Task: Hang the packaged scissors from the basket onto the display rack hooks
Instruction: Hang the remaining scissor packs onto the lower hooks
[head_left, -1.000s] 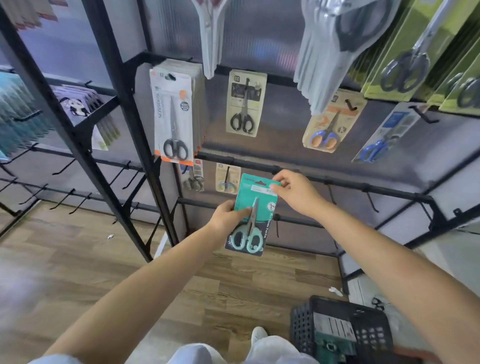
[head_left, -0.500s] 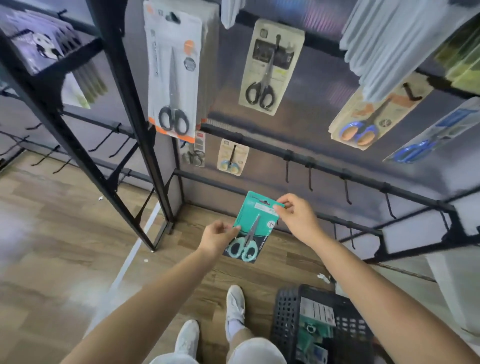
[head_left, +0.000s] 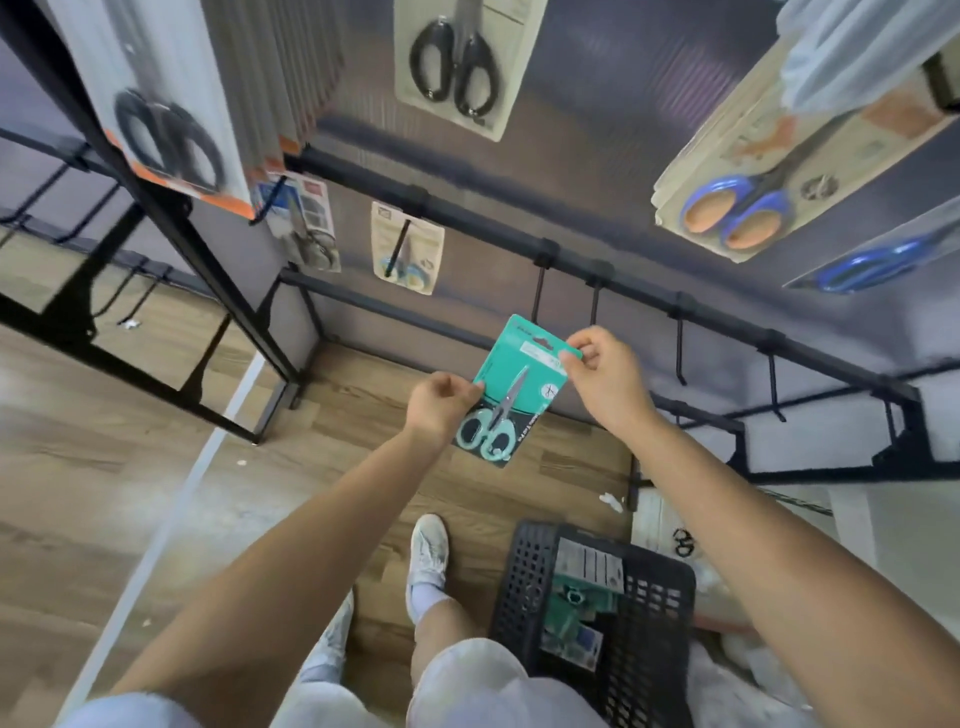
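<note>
While the left hand (head_left: 439, 410) pinches the teal carded scissors pack (head_left: 511, 391) at its side and the right hand (head_left: 605, 382) grips its top corner just below the empty black hook (head_left: 537, 291), the hang-hole should be squared to the hook tip before threading.

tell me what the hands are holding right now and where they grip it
Both hold one teal packaged scissors card. The left hand pinches its left edge at mid-height; the right hand pinches the top right corner, near the hang hole.
</note>
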